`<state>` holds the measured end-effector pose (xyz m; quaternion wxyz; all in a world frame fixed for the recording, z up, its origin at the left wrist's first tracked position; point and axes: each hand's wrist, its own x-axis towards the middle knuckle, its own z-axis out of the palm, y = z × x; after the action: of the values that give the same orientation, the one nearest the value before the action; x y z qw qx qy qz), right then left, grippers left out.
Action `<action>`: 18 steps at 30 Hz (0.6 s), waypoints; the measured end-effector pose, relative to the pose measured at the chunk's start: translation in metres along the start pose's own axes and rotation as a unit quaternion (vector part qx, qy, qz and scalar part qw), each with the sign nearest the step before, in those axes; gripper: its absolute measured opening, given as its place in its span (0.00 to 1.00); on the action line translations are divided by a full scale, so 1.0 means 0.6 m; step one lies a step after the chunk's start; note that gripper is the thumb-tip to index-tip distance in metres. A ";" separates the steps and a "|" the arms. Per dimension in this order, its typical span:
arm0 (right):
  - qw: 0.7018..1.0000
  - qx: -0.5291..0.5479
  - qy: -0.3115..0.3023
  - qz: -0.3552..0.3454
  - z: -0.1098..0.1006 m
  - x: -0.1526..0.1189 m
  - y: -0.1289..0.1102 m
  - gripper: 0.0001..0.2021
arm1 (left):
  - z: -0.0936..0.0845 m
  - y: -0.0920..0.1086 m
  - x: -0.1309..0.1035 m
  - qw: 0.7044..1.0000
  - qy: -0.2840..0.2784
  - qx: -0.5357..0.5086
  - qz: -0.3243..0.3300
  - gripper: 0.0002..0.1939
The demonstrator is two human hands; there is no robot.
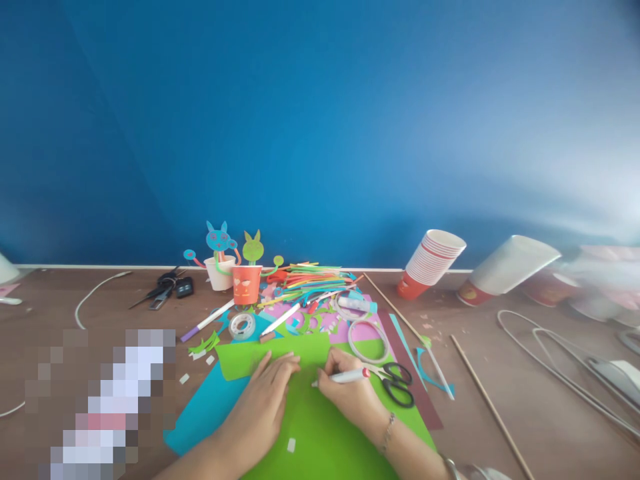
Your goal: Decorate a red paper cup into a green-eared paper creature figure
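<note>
My left hand point(265, 403) lies flat on a sheet of green paper point(325, 440), its fingers stretched forward. In my right hand point(345, 393) is a white marker point(353, 376) with a red end, held in a writing grip, its tip at the green sheet. A blue sheet point(207, 407) shows beneath the green one on the left. Just right of my right hand lie black-handled scissors point(399, 385). A clear ring-shaped roll point(369, 341) sits above them. Beyond the paper are a small tape roll point(242, 325) and an uncapped-looking white pen point(281, 320).
Behind stand a red cup point(247, 287) and a white cup point(219, 275) with paper animal figures. A heap of coloured pipe cleaners point(315, 280) lies beside them. Stacked paper cups point(433, 263), a wooden stick point(490, 403) and a cable point(560, 357) are at right; keys point(167, 287) at left.
</note>
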<state>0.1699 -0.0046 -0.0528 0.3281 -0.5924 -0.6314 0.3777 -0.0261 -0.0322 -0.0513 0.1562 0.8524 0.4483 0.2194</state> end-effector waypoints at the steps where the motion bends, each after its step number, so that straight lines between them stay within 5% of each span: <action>1: 1.000 0.001 -0.003 0.001 0.000 0.000 0.000 0.10 | 0.000 0.000 0.001 1.000 0.000 0.001 0.000 0.30; 18: 1.000 -0.004 0.005 0.007 0.003 -0.002 -0.005 0.11 | 0.010 -0.007 -0.004 1.000 0.015 -0.004 0.012 0.31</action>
<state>0.1667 -0.0057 -0.0509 0.3262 -0.5999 -0.6273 0.3745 -0.0274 -0.0324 -0.0589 0.1506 0.8535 0.4394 0.2360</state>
